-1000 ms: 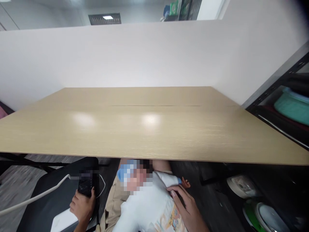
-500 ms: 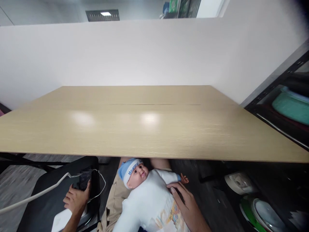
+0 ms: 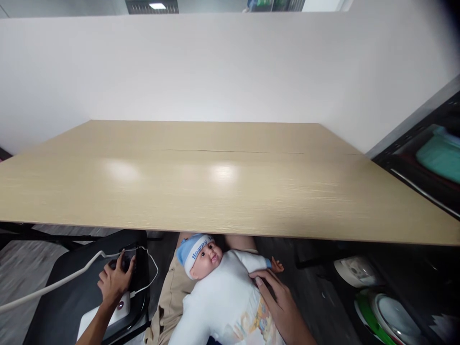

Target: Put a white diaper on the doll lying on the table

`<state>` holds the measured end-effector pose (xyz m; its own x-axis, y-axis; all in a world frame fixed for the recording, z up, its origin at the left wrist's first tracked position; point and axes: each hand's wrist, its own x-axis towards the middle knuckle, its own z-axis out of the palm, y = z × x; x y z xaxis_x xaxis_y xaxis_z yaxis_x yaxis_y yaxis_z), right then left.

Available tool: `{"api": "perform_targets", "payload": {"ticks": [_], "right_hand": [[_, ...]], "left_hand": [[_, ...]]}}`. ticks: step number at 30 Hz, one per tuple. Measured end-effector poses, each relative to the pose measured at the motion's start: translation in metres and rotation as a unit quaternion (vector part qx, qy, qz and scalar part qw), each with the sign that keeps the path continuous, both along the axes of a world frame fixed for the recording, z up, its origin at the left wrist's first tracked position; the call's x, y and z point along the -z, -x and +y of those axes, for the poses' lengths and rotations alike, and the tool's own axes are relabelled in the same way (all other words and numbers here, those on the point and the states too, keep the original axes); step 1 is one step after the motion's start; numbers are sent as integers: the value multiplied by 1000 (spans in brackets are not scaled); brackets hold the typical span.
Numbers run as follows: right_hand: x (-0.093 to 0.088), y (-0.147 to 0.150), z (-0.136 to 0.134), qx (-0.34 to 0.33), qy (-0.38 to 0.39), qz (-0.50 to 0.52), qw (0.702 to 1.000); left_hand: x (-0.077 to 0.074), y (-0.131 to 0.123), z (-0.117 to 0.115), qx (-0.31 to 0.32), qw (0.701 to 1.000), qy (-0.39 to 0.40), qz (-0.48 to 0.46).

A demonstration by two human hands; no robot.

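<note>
A baby doll [image 3: 219,292] in a white suit and a blue-and-white cap lies on my lap, just below the table's near edge. My right hand [image 3: 278,304] rests flat on the doll's side under its outstretched arm, fingers spread. My left hand [image 3: 115,280] reaches down onto a black chair seat [image 3: 64,306] at the left. Its fingers curl over a small dark device that they mostly hide, beside a white device [image 3: 120,306] with a red light. A white cable [image 3: 53,285] runs from there off to the left.
A wide light wooden table [image 3: 223,191] fills the middle, against a white partition wall [image 3: 215,72]. A black shelf [image 3: 427,163] with a teal container [image 3: 438,158] stands at right. On the floor at the lower right sit a white appliance [image 3: 354,270] and green-and-white plates [image 3: 391,318].
My left hand lowered the dark device onto the chair seat and now lies over it; the white device with a red light has come into view. The right hand has stayed on the doll.
</note>
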<state>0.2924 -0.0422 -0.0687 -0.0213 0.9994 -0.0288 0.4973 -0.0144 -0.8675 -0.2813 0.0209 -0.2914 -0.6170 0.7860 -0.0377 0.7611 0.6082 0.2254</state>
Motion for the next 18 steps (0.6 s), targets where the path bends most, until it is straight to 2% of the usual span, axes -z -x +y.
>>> {"api": "perform_targets", "payload": {"ticks": [8,18], "right_hand": [[1,0,0,-3,-4,-3,1000],[1,1,1,-2,-14,-7,1000]], "left_hand": [[2,-8,-33,42,999,-16,-10],[-4,-15,-42,82,997,-6,11]]}}
